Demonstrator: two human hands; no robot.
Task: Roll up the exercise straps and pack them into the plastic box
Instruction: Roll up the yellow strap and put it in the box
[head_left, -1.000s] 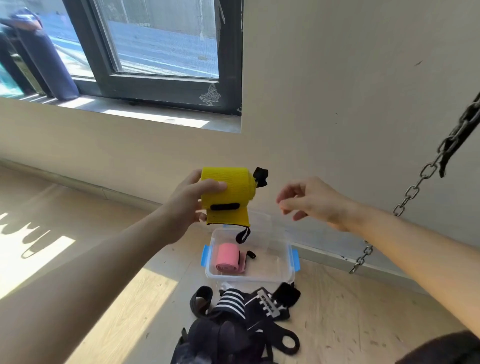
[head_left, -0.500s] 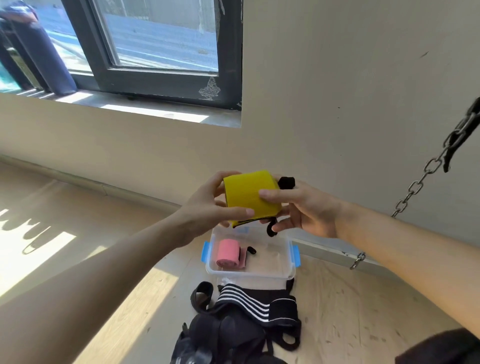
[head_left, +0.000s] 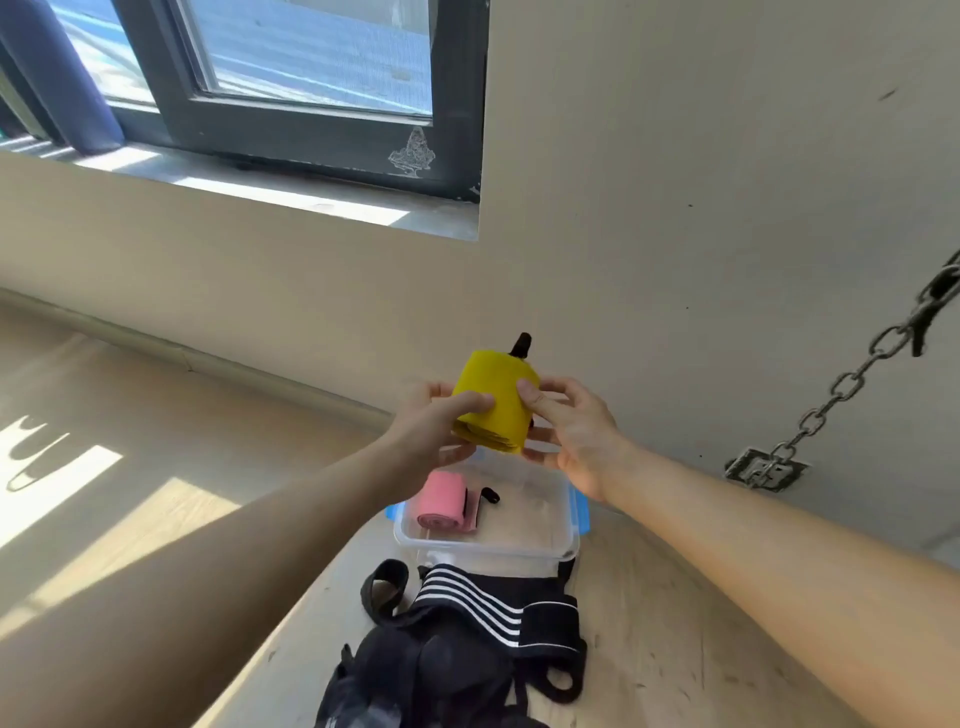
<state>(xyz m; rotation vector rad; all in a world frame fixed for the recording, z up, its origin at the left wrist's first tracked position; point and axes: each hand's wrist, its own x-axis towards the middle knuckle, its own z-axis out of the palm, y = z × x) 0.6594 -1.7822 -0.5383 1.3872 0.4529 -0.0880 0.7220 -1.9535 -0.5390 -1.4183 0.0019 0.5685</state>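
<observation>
A bare workout room, likely in a home.
A steel chain (head_left: 852, 379) runs down to a plate (head_left: 763, 470) fixed low on the beige wall (head_left: 675, 182). Black straps (head_left: 467, 649) lie heaped on the pale wood floor (head_left: 675, 649) by a clear box (head_left: 488, 548). At the left of a dark-framed window (head_left: 311, 119) stands a blue cylinder (head_left: 57, 67) (perhaps a punch bag, cut off by the edge).

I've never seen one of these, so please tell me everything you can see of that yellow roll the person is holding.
The yellow roll is a strap of soft-looking fabric wound into a thick cylinder, with its layered end showing at the bottom. A black tab sticks out of its top. It is tilted in the air above the plastic box. The left hand holds one side and the right hand the other, with both thumbs on its front.
</observation>
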